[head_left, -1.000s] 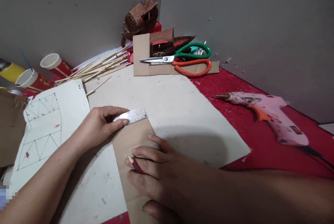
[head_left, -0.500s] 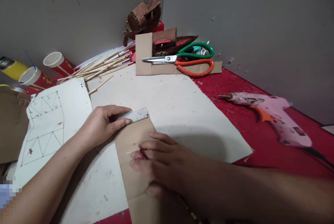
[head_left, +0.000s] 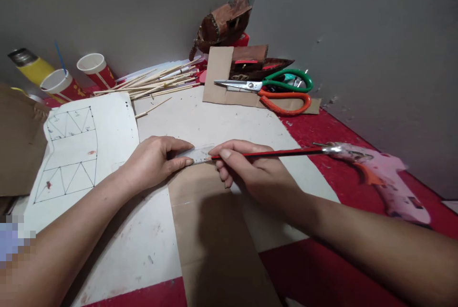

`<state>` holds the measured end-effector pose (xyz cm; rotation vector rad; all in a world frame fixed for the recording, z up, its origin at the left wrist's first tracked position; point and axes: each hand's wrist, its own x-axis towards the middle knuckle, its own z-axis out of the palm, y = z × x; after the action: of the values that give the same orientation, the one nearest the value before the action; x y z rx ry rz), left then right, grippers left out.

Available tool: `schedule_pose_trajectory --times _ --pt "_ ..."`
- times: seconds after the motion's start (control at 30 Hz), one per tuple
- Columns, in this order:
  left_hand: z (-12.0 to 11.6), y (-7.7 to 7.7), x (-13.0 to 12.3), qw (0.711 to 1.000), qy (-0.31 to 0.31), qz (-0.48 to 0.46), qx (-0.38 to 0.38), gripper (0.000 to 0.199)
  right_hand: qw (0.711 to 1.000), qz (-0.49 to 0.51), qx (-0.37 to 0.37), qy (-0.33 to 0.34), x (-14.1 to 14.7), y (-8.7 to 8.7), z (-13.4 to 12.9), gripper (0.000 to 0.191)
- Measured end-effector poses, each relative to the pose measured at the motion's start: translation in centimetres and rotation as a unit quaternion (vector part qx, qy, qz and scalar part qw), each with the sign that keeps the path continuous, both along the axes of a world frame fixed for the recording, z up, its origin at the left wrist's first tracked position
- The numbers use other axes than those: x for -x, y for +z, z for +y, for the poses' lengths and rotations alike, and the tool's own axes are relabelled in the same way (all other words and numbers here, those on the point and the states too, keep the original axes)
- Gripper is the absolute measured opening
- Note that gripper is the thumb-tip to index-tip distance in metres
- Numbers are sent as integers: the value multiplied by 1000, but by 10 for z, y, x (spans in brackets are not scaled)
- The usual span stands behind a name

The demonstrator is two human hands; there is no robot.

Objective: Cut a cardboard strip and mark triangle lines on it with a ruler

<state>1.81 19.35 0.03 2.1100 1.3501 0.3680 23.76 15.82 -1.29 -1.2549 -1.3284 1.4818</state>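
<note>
A clear ruler [head_left: 200, 153] lies across the far end of a brown cardboard strip [head_left: 200, 230]. My left hand [head_left: 152, 161] pinches the ruler's left part between thumb and fingers, pressing it down. My right hand [head_left: 250, 166] grips a red and black pencil [head_left: 282, 153] close to its tip. That tip is at the ruler's right end, near the strip's far edge; whether it touches the cardboard I cannot tell. A large pale sheet [head_left: 150, 245] lies under the strip.
Green-and-orange scissors [head_left: 263, 86] rest on a cardboard piece [head_left: 218, 68] at the back, near brown model pieces [head_left: 229, 20]. A pink glue gun [head_left: 386, 173] lies right. Wooden skewers [head_left: 153, 85], paper cups [head_left: 96, 70], a yellow bottle [head_left: 34, 68] and a drawn truss sheet [head_left: 110, 149] are left.
My right hand has moved up from over the middle of the strip to the ruler, and the pencil now shows plainly in it. My left hand still holds the ruler. The view has shifted slightly.
</note>
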Motion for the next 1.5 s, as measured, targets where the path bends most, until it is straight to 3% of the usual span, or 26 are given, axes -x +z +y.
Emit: schedule_pose_trajectory --times 0.17,0.6,1.17,1.5 --pt "0 -2 0 1000 2 5 -3 33 1000 -9 2 -15 2 -6 -2 16" --pt "0 -2 0 1000 -4 16 -10 32 987 -127 -101 -12 2 -12 -5 18" --pt "1 -2 0 1000 -10 18 -12 32 973 -189 -131 -5 5 -9 -6 17" --pt "1 -3 0 1000 -13 21 -16 32 977 -172 -123 -8 5 -9 -6 18"
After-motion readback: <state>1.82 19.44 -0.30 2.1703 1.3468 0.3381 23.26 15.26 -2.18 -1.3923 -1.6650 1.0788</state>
